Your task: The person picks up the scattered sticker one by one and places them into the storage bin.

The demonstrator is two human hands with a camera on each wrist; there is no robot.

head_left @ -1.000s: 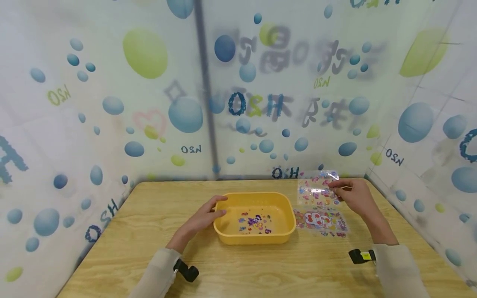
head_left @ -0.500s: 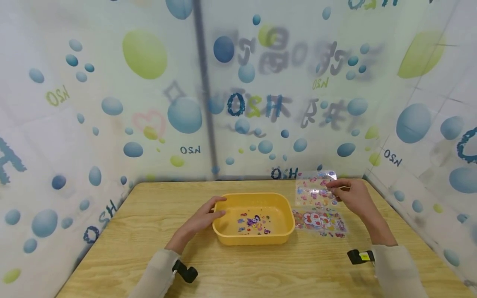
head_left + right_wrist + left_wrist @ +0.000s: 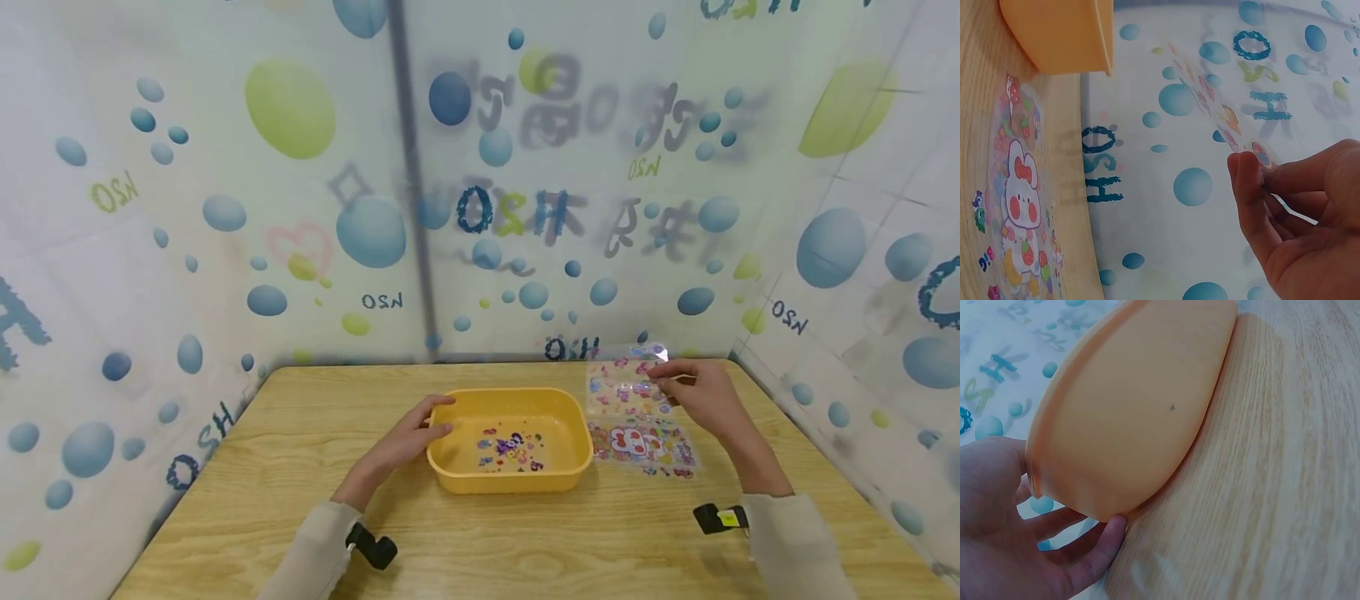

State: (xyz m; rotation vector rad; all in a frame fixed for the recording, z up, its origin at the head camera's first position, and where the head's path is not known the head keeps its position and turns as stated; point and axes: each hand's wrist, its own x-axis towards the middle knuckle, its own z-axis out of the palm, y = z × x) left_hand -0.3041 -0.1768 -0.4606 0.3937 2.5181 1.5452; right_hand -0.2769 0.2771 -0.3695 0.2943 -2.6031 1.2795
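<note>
A yellow plastic basin (image 3: 510, 483) stands mid-table, with several small colourful stickers (image 3: 512, 448) on its floor. My left hand (image 3: 408, 433) grips its left end; in the left wrist view, that hand (image 3: 1029, 531) has the thumb side over the rim and fingertips against the outer wall (image 3: 1129, 406). At the right, my right hand (image 3: 708, 398) pinches the right edge of a clear sticker sheet (image 3: 621, 390). The right wrist view shows this sheet (image 3: 1207, 94) nearly edge-on, raised off the table between thumb and fingers (image 3: 1244, 187).
Another sticker sheet with a white bunny (image 3: 633, 442) lies on the table just right of the basin, below the held sheet. A wooden table (image 3: 480, 550) carries everything. Behind and at both sides hang curtains (image 3: 375, 333) printed with bubbles, close to the table's back edge.
My right hand has moved slightly left with the clear sticker sheet, bringing it nearer the basin. The left hand and basin stay in place.
</note>
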